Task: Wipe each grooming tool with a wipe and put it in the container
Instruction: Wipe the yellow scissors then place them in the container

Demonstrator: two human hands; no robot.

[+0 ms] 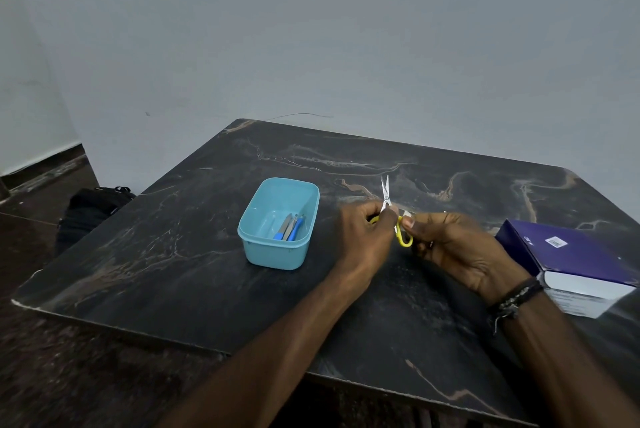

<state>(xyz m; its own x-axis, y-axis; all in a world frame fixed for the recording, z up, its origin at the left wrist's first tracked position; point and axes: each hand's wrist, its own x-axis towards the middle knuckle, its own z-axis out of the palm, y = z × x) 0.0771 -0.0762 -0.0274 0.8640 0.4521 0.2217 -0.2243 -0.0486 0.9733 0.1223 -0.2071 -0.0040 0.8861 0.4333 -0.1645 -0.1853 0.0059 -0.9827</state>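
Small scissors with yellow handles and slim silver blades are held above the dark marble table, blades slightly apart and pointing away from me. My left hand grips one handle loop and the pivot area. My right hand pinches the other yellow loop; a bit of white wipe peeks out at its fingertips. To the left stands a light blue container with a few grooming tools in it, silver with blue grips.
A purple and white box lies at the table's right edge, close to my right wrist. A black bag sits on the floor past the left edge. A grey wall rises behind the table.
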